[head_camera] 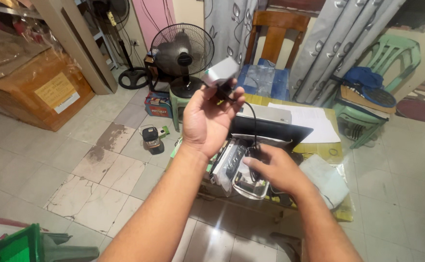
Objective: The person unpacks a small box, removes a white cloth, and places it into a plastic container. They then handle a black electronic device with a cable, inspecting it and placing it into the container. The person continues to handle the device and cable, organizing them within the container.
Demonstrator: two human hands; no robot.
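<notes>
Gripping a small grey box-shaped plastic device [220,72] between thumb and fingertips, the left hand [206,119] was raised above the low wooden table [326,151], its fingers curled partly closed around the device's dark lower part. A thin black cable [253,116] ran from the device down in a curve to the right hand [274,170], which lay lower, over the table's near edge. That hand was loosely closed, and the cable's lower end disappeared at its fingers; whether it pinched the cable or merely touched it could not be told. Just beside and under the right hand lay a clear plastic packet [244,182] and a long black-and-white boxed item [228,160]. Behind them stood a dark flat laptop-like panel [270,131], with a sheet of white paper [309,119] further back on the table and a pale folded cloth [326,179] to the right.

Beyond the table stood a black electric fan [182,51] on a small green plastic stool [177,104], a wooden chair [275,34] and a green plastic chair [387,63]. On the tiled floor [76,160] to the left sat a small black gadget [152,138], well apart from both hands, and a brown cardboard box [42,92] stood further left.
</notes>
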